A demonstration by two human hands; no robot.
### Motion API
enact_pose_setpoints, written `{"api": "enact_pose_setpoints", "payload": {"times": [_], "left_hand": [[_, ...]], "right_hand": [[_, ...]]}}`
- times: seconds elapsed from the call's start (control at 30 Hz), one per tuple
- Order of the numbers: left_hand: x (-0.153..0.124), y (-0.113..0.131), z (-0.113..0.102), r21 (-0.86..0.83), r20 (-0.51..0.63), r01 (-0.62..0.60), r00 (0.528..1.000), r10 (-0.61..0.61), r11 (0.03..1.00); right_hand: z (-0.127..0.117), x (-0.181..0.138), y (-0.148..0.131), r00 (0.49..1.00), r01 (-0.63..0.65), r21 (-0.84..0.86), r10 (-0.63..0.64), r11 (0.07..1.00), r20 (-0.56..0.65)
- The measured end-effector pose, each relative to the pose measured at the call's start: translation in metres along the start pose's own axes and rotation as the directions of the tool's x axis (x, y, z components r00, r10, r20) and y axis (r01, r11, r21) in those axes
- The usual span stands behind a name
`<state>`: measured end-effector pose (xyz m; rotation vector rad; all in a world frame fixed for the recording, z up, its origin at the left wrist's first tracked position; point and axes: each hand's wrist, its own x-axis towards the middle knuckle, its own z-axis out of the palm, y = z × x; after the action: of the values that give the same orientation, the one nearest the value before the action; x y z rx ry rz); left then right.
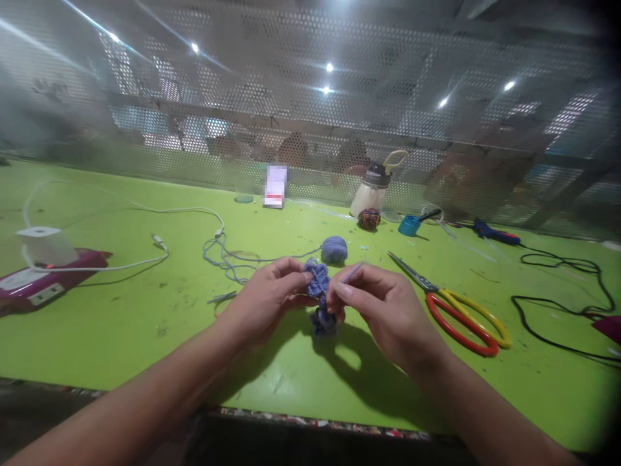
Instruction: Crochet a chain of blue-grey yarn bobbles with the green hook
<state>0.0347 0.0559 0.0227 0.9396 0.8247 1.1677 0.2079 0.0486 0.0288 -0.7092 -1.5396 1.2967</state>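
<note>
The periwinkle crocheted piece is up between the two hands near the front edge of the green worktop, its lower end dangling towards the surface. The left hand has its thumb and fingers closed on the upper left side of the piece. The right hand has its fingers curled at the other side, thumb and forefinger pinched around a slim purplish shaft (most of it is hidden in the grip).

Just beyond the hands sits a ball of matching yarn, with a loose strand running left into a tangle. To the right of the right hand lie open-handled scissors, one loop red, the other yellow, blades pointing away to the left. Farther back are a pale bottle with a dark lid, a dark multicoloured ball in front of it, a blue pot with a black item leaning in it, and a dark blue tool. On the far left, a white adapter sits on a purple power strip.
</note>
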Motion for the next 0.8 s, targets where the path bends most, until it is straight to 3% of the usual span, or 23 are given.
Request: {"api": "enact_pose_setpoints", "payload": {"times": [0.1, 0.17, 0.3, 0.4, 0.5, 0.57, 0.67, 0.73, 0.8], "left_hand": [[0.000, 0.000, 0.001, -0.018, 0.003, -0.015, 1.000, 0.015, 1.000], [-0.001, 0.000, 0.002, -0.019, -0.013, -0.017, 1.000, 0.017, 1.000], [-0.002, 0.001, 0.004, -0.019, -0.035, -0.006, 0.999, 0.005, 1.000], [-0.002, 0.002, 0.004, -0.036, -0.036, 0.005, 0.999, -0.007, 0.999], [-0.003, 0.001, 0.003, -0.047, -0.032, 0.008, 0.999, -0.009, 0.999], [-0.003, 0.001, 0.002, -0.045, -0.010, 0.000, 1.000, 0.000, 0.999], [-0.003, 0.000, 0.002, -0.004, 0.014, -0.015, 1.000, 0.015, 1.000], [-0.003, 0.000, 0.003, 0.028, 0.030, -0.017, 0.999, 0.016, 0.999], [-0.003, -0.001, 0.003, 0.040, 0.060, -0.016, 0.998, 0.014, 0.999]], "right_hand": [[0.001, -0.002, -0.002, 0.996, 0.087, -0.160, -0.083, 0.983, 0.028], [0.002, -0.003, -0.004, 0.976, 0.219, -0.295, -0.204, 0.930, 0.081], [0.008, -0.004, -0.005, 0.845, 0.535, -0.468, -0.430, 0.703, 0.318], [0.014, -0.007, -0.007, 0.782, 0.620, -0.525, -0.405, 0.582, 0.474], [0.019, -0.013, -0.010, 0.765, 0.629, -0.496, -0.364, 0.599, 0.531], [0.019, -0.016, -0.012, 0.787, 0.606, -0.455, -0.409, 0.653, 0.461], [0.014, -0.016, -0.014, 0.854, 0.511, -0.459, -0.490, 0.727, 0.174], [0.010, -0.012, -0.013, 0.891, 0.400, -0.502, -0.454, 0.767, 0.015], [0.008, -0.008, -0.011, 0.926, 0.288, -0.567, -0.376, 0.772, -0.041]]}}
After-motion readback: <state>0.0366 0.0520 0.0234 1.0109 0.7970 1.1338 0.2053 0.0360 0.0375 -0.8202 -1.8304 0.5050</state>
